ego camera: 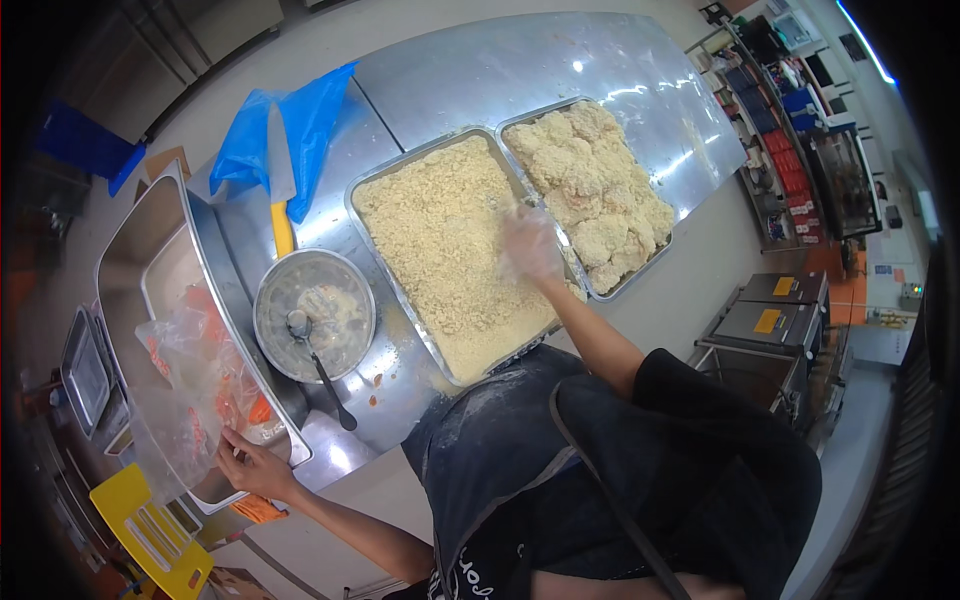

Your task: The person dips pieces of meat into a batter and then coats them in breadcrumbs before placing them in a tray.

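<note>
My right hand (529, 244), in a clear plastic glove, rests at the right side of a metal tray of pale breadcrumbs (435, 240); whether its fingers hold anything is hidden. Beside that tray lies a second metal tray piled with crumb-coated pieces (589, 187). My left hand (251, 465) is bare and pinches the edge of a clear plastic bag (176, 397) with red print. The bag hangs over a deep metal pan (199, 232). Between pan and breadcrumbs, a metal bowl (352, 300) holds batter residue and a black-handled spoon (326, 382).
Behind the bowl, a yellow-handled knife (281, 172) lies on a blue plastic bag (311, 120). The steel table (465, 60) has scattered crumbs. A yellow chair (150, 525) stands at lower left. Loaded shelves (780, 142) and closed-lid equipment (772, 315) are at right.
</note>
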Action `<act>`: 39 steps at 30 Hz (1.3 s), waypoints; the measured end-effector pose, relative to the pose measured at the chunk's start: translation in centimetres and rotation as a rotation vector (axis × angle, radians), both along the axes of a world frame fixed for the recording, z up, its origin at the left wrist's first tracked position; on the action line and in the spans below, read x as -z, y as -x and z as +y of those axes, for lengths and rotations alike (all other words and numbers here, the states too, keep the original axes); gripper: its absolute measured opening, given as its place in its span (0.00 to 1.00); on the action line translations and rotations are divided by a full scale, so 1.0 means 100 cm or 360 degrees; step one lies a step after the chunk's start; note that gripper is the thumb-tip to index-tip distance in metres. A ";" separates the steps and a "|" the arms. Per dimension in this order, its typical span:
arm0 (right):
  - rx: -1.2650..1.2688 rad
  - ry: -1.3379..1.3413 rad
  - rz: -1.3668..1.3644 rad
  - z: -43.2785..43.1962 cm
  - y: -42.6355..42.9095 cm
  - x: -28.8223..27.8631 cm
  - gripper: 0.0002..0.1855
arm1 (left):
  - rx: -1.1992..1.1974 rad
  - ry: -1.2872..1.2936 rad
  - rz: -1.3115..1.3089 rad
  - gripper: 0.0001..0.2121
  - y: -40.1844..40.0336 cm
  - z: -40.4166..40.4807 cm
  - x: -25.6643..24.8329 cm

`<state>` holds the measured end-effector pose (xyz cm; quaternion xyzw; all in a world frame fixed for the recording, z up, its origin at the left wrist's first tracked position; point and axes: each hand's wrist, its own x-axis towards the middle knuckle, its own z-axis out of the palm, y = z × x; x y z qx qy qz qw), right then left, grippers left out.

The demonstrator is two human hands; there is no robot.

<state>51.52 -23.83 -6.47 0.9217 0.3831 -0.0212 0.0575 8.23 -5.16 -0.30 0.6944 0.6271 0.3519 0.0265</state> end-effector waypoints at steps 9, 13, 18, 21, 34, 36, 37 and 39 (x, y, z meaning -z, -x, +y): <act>-0.0120 0.0008 0.0586 -0.005 0.017 -0.052 0.28 | -0.0070 0.0061 -0.0099 0.16 -0.002 -0.002 -0.006; -0.0054 0.0045 0.0556 -0.048 0.043 -0.021 0.36 | -0.0009 0.0002 -0.0091 0.15 0.000 0.001 0.001; -0.0473 -0.0194 0.0328 -0.069 0.040 -0.014 0.43 | 0.0081 0.0039 -0.0067 0.15 0.003 -0.001 0.005; -0.0463 -0.0328 0.0310 -0.080 0.037 0.019 0.46 | 0.0058 0.0049 -0.0035 0.16 0.001 0.001 0.006; 0.0353 0.0023 0.0975 -0.031 0.063 -0.119 0.43 | 0.0028 0.0061 0.0037 0.17 0.001 -0.001 -0.002; 0.0050 0.0137 0.0373 -0.061 0.087 -0.050 0.43 | 0.0017 0.0054 -0.0001 0.17 -0.005 0.000 -0.002; -0.0128 0.0201 0.0086 -0.066 0.087 -0.029 0.43 | 0.0001 0.0054 -0.0038 0.17 -0.005 -0.001 -0.001; -0.0102 0.0146 0.0391 -0.068 0.077 -0.002 0.43 | -0.0002 0.0058 -0.0008 0.17 -0.003 -0.002 -0.001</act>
